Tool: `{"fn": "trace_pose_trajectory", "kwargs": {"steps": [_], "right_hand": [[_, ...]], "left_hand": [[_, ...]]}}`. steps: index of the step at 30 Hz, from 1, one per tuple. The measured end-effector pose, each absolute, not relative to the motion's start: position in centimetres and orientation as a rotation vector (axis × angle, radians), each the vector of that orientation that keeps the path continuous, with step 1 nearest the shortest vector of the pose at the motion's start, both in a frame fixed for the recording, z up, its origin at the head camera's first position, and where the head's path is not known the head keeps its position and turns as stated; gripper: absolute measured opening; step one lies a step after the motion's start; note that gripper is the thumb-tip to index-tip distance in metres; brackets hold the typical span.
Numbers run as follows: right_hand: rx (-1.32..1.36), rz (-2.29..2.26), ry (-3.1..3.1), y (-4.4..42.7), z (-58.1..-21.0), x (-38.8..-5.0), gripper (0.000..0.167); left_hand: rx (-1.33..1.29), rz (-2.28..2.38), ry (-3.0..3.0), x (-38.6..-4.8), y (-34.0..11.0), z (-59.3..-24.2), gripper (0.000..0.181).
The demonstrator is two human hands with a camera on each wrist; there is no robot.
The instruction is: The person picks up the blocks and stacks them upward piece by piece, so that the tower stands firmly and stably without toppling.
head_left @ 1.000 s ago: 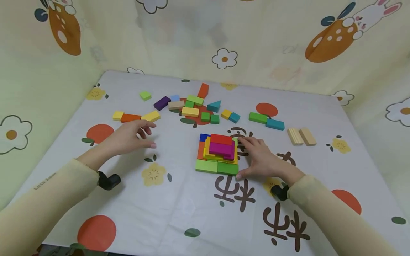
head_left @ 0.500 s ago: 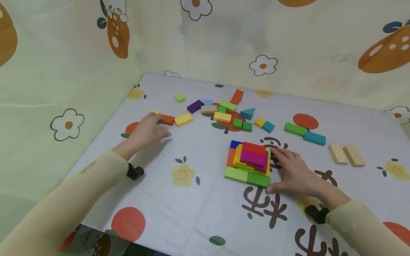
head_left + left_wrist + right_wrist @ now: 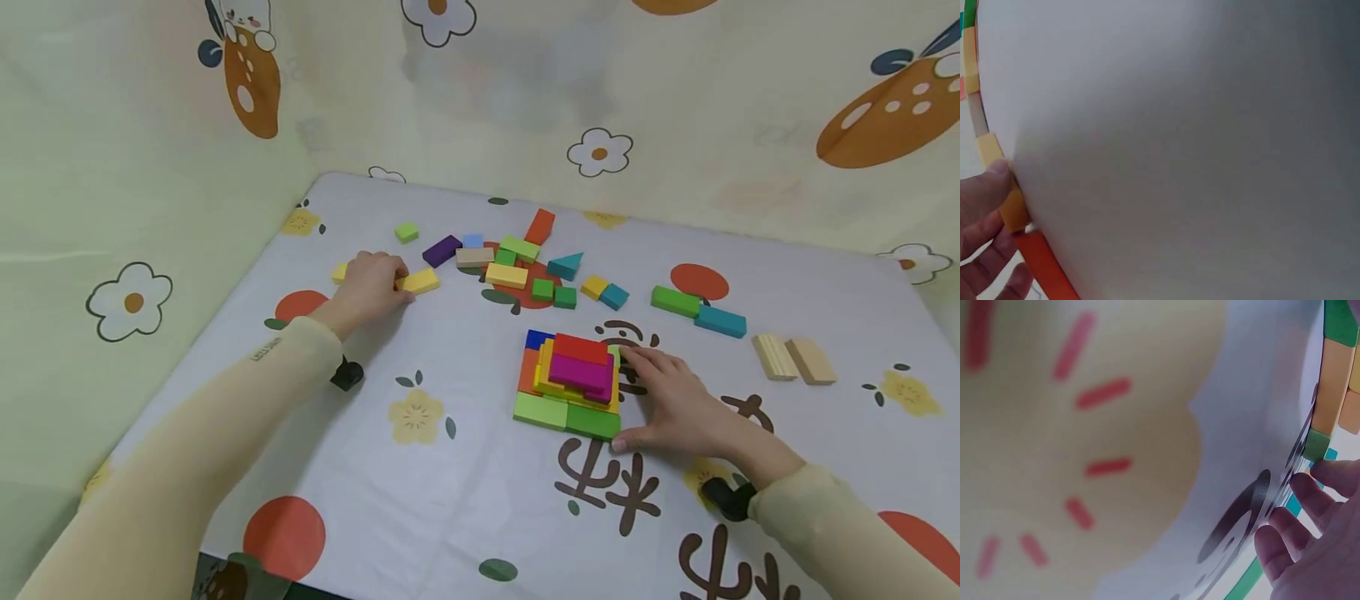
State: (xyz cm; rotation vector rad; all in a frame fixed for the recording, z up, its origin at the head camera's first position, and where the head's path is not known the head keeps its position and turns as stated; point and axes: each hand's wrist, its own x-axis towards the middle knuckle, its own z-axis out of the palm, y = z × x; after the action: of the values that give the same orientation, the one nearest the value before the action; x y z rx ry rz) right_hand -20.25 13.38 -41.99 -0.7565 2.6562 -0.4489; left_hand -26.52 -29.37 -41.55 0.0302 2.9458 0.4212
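Note:
My left hand (image 3: pixel 369 287) is at a yellow block (image 3: pixel 422 282) on the left of the table. In the left wrist view the thumb lies on that yellow block (image 3: pixel 1014 209) and fingers are behind it, pinching it. An orange block (image 3: pixel 1047 265) touches its end; the hand hides it in the head view. My right hand (image 3: pixel 678 408) rests beside a stepped stack of blocks (image 3: pixel 573 387), its thumb near the front right corner and a fingertip near the back right one. The stack has green blocks at the front base, yellow layers, and magenta and red on top.
Loose blocks lie behind the stack: a purple block (image 3: pixel 442 251), a teal triangle (image 3: pixel 565 266), a yellow block (image 3: pixel 506 276) and several others. To the right are a green block (image 3: pixel 675 301), a teal block (image 3: pixel 720 321) and two plain wooden blocks (image 3: pixel 810 361).
My left hand has moved forward and right over the orange block to the yellow block and now pinches it. My right hand stays beside the stack. The head view has shifted.

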Motion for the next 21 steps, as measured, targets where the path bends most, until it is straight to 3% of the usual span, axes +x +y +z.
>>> {"fn": "trace_pose_trajectory", "kwargs": {"steps": [5,12,21], "right_hand": [[-0.769,-0.439,2.637,12.0,-41.7,-20.7,0.125],[-0.744,-0.422,2.618,11.4,-41.7,-20.8,0.126],[-0.72,-0.401,2.636,13.0,-42.0,-20.5,0.128]], "left_hand": [[0.107,0.43,2.888,-25.5,-29.0,-41.1,0.045],[0.296,0.484,2.707,-23.3,-26.4,-41.3,0.073],[0.316,0.536,2.63,-22.4,-23.6,-41.4,0.088]]}}
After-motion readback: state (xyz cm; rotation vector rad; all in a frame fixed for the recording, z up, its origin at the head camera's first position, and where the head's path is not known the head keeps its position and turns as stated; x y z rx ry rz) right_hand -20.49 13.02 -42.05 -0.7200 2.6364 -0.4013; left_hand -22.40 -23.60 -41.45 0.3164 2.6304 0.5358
